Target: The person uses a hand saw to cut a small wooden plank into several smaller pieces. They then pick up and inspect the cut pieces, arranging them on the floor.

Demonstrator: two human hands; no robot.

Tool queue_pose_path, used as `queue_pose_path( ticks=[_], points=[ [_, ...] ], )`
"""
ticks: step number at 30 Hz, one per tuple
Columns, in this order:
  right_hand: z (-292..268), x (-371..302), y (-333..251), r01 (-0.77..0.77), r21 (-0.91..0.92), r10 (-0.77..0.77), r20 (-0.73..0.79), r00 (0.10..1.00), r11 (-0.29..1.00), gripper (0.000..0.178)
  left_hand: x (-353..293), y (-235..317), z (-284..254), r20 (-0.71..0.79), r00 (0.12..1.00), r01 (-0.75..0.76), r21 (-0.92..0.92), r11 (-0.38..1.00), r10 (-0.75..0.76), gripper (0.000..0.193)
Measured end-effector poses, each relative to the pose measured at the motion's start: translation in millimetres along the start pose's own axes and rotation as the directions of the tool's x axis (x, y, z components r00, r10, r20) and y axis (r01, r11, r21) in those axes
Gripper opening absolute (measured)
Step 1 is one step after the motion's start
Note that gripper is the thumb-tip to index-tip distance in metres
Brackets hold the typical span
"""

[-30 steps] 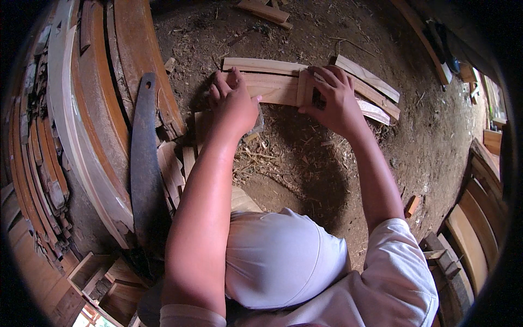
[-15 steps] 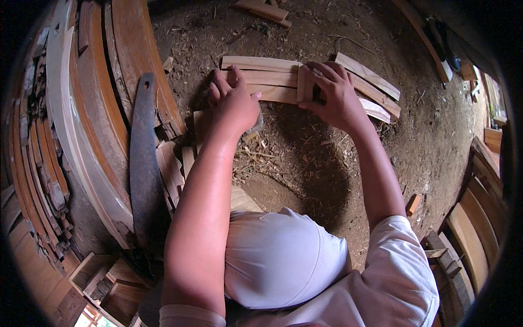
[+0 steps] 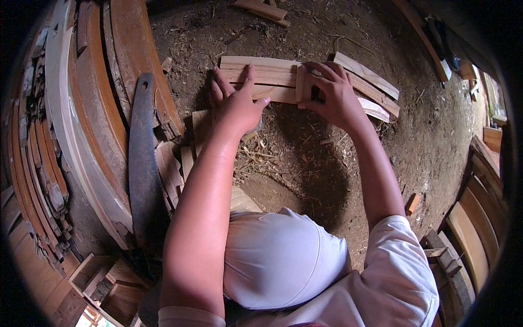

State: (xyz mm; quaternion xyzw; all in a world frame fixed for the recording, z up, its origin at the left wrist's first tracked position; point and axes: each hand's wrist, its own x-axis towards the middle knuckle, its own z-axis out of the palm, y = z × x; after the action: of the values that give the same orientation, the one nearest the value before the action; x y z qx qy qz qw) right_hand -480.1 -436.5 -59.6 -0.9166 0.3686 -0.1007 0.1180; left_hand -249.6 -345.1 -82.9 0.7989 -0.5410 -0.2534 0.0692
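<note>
Three pale wooden slats (image 3: 259,64) lie side by side on the ground, running left to right. A dark gap shows between the middle slat and the nearest one; the far two sit close together. Across them stands a short wooden crosspiece (image 3: 299,84). My right hand (image 3: 335,92) grips it, thumb on the near side and fingers on the far side. At the slats' left ends is my left hand (image 3: 239,103), its fingers spread and the thumb by the nearest slat. More slat ends (image 3: 370,76) fan out beyond my right hand.
A handsaw (image 3: 144,158) leans beside long boards (image 3: 87,109) stacked on the left. Wood shavings (image 3: 267,158) litter the dirt floor. Offcuts (image 3: 264,10) lie at the far side, and more boards (image 3: 468,234) are at the right. A light-coloured cap (image 3: 283,256) fills the lower middle.
My left fingers have spread wider, and the hand has shifted slightly right. The middle slat has moved against the far one, closing that gap and widening the nearer one. My right hand stays put.
</note>
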Motion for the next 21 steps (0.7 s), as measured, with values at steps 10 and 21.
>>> queue_pose_path(
  ticks=[10,21],
  points=[
    [2,2,-2,0.013,0.003,-0.013,-0.004,1.000,1.000,0.069,0,-5,2,-0.007,1.000,-0.014,-0.003,1.000,0.014,0.087],
    [-9,9,-14,-0.031,0.044,0.028,0.057,0.998,0.999,0.070,-7,3,-3,-0.071,0.997,0.008,-0.107,0.994,-0.016,0.084]
  ],
)
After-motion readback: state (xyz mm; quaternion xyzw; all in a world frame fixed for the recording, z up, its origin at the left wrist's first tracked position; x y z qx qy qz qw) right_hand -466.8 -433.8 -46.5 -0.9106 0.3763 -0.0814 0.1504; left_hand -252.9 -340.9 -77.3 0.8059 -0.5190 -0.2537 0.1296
